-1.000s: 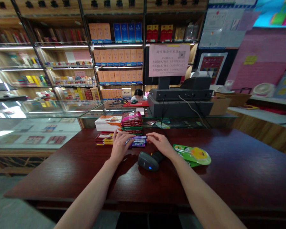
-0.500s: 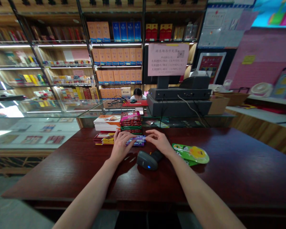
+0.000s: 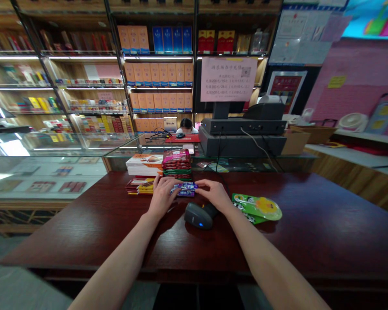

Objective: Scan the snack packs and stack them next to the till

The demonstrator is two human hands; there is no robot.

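Observation:
Purple snack packets [image 3: 186, 193] lie in a small stack on the dark wooden counter. My left hand [image 3: 162, 194] reaches over their left end, its thumb and fingers closed on the top packet. At the other end, the thumb and fingertips of my right hand [image 3: 216, 196] pinch that packet's right edge. Red and yellow packets [image 3: 146, 187] sit just left of my left fingers. Behind the hands rise a stack of dark red snack bags [image 3: 176, 160] and white-and-orange boxes [image 3: 142, 168]. A black barcode scanner [image 3: 198, 216] rests between my forearms.
Green packages with a yellow duck figure [image 3: 267, 209] lie right of my right wrist. Beyond the wooden counter [image 3: 93, 228], a glass counter carries a cash register [image 3: 242, 142] and a sign. A person [image 3: 186, 125] is behind it, before stocked shelves.
My right fingertips have come slightly left and closed on the right end of the top purple packet. The packet now lies flatter on the stack. My left hand stays on it.

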